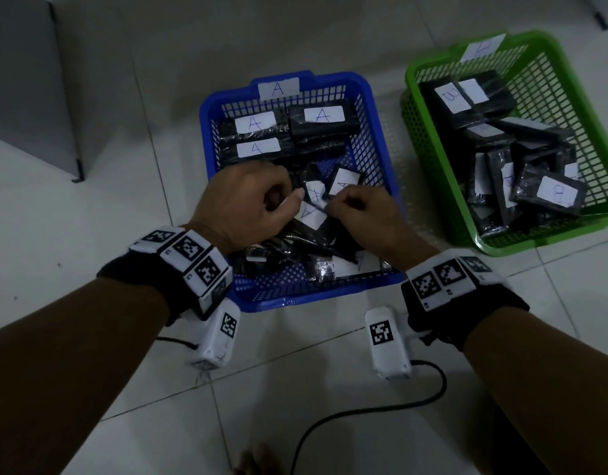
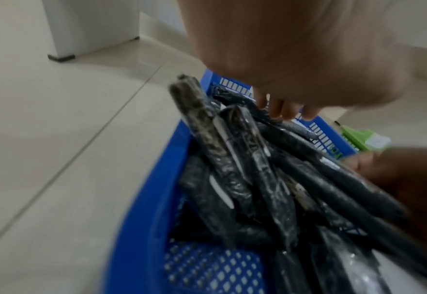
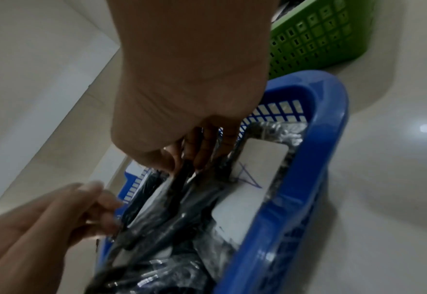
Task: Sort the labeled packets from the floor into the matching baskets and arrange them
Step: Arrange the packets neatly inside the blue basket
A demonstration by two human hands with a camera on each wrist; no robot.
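Observation:
A blue basket (image 1: 204,128) tagged "A" stands on the tiled floor, with A-labelled black packets (image 1: 323,121) stacked flat at its back. Loose black packets (image 1: 295,248) lie jumbled in its near half. Both hands are inside, over the jumble. My left hand (image 1: 295,197) curls its fingers (image 2: 282,111) over the edges of upright packets (image 2: 232,159). My right hand (image 1: 333,204) pinches the top edge of a thin black packet (image 3: 186,175), next to an A-labelled packet (image 3: 252,179) leaning on the basket wall. To the right, a green basket (image 1: 433,58) tagged "B" holds B-labelled packets (image 1: 549,192).
A grey cabinet (image 1: 28,80) stands at the back left. A black cable (image 1: 364,413) runs over the tiles near me, and toes (image 1: 258,461) show at the bottom edge. The two baskets sit about a hand's width apart.

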